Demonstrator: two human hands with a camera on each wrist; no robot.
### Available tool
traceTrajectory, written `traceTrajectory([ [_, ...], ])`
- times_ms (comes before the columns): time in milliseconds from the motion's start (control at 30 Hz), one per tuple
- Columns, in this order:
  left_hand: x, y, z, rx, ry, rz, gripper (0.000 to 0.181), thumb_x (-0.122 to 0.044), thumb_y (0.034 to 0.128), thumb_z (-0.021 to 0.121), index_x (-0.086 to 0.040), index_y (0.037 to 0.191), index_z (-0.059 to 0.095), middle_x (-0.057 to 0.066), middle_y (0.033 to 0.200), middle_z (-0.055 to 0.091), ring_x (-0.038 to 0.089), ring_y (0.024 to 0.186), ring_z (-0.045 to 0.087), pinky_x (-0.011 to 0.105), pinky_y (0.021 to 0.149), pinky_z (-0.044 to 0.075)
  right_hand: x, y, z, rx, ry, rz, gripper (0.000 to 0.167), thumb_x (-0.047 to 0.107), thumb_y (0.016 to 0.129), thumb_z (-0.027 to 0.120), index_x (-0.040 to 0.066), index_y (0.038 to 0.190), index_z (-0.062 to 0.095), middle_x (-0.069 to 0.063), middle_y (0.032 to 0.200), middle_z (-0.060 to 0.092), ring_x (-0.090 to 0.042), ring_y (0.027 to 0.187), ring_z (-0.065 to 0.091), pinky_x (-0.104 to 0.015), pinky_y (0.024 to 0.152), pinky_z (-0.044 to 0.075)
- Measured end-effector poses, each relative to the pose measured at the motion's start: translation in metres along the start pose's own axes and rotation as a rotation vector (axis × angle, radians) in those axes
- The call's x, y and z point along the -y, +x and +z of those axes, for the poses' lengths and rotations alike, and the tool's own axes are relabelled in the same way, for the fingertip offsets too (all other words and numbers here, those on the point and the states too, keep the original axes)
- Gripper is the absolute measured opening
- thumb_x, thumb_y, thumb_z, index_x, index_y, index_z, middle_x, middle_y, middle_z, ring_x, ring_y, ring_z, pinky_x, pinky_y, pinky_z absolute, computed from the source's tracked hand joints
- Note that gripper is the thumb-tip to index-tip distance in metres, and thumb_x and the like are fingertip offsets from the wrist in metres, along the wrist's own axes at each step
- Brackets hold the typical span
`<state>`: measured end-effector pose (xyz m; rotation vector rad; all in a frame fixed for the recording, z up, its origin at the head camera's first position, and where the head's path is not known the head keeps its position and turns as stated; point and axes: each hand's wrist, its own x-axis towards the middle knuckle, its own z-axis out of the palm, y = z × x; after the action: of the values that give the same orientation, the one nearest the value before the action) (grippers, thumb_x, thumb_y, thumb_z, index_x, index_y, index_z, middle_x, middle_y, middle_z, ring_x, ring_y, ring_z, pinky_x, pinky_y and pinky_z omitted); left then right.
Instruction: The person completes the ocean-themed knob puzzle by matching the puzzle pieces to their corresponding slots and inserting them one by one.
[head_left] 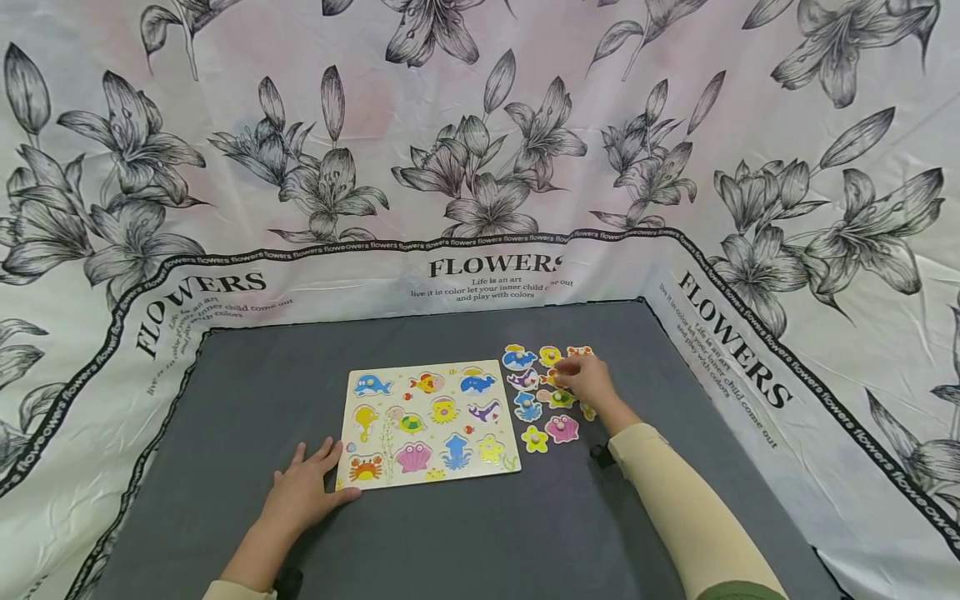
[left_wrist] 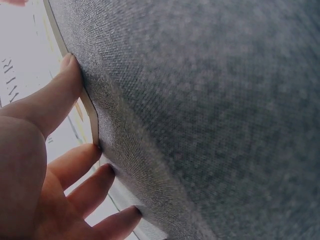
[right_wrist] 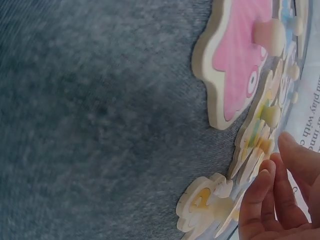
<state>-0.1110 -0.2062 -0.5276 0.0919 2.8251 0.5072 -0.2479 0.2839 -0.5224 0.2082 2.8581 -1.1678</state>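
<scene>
Puzzle board: long axis left-to-right, right end slightly farther | left hand: fingers spread, touching near corner | right hand: fingers bent over pieces, can't tell grip

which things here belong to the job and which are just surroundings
Likely the job: sea-animal puzzle board, knobbed pink shell piece, knobbed yellow star piece, other knobbed pieces, left hand, right hand

Likely just surroundings: dark grey tabletop, flower-print cloth
</scene>
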Motion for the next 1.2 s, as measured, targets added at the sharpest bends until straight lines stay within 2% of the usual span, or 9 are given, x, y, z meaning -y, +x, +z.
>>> traceTrajectory([
  [233,-0.001,0.000,-0.002,-0.002,0.000,-0.001,0.102,-0.062,0.0775,0.078,-0.008,0.155,0.040,0.020,0.161,0.035,0.056,0.148,0.017,0.083,0.105,0.021,0.000,0.003,0.006,0.000,-0.073,-0.015,0.024,0.013,0.093,0.074,0.006,0.116,0.076,-0.013,0.109,0.073,-0.023,0.093,0.067,-0.035,0.078,0.057],
  [467,-0.001,0.001,-0.002,-0.007,0.001,0.001,0.101,-0.061,0.0778,0.078,-0.009,0.155,0.039,0.019,0.161,0.035,0.056,0.148,0.017,0.082,0.105,0.021,-0.002,0.005,0.008,-0.009,-0.084,-0.045,0.019,0.012,0.094,0.073,0.006,0.111,0.079,-0.013,0.110,0.075,-0.019,0.085,0.067,-0.027,0.067,0.054],
  [800,-0.001,0.001,-0.002,0.005,-0.001,-0.004,0.103,-0.064,0.0769,0.077,-0.009,0.155,0.039,0.020,0.161,0.034,0.056,0.148,0.017,0.083,0.104,0.021,-0.001,0.004,0.006,-0.015,-0.077,-0.003,0.018,0.014,0.096,0.071,0.008,0.110,0.079,-0.011,0.106,0.075,-0.019,0.086,0.067,-0.030,0.071,0.055],
  [1033,-0.001,0.001,-0.002,0.014,0.005,-0.017,0.104,-0.064,0.0766,0.077,-0.008,0.156,0.039,0.020,0.161,0.034,0.056,0.148,0.017,0.083,0.105,0.021,0.005,0.002,-0.002,-0.026,-0.089,-0.016,0.017,0.016,0.095,0.073,0.011,0.109,0.080,-0.012,0.111,0.074,-0.023,0.093,0.067,-0.033,0.075,0.056],
  [1200,-0.002,0.002,-0.002,0.017,0.010,-0.016,0.104,-0.064,0.0771,0.077,-0.008,0.156,0.038,0.020,0.161,0.033,0.056,0.148,0.017,0.083,0.105,0.021,0.010,-0.001,-0.004,-0.023,-0.071,-0.025,0.017,0.016,0.094,0.073,0.010,0.108,0.081,-0.010,0.106,0.076,-0.022,0.092,0.070,-0.033,0.072,0.057],
])
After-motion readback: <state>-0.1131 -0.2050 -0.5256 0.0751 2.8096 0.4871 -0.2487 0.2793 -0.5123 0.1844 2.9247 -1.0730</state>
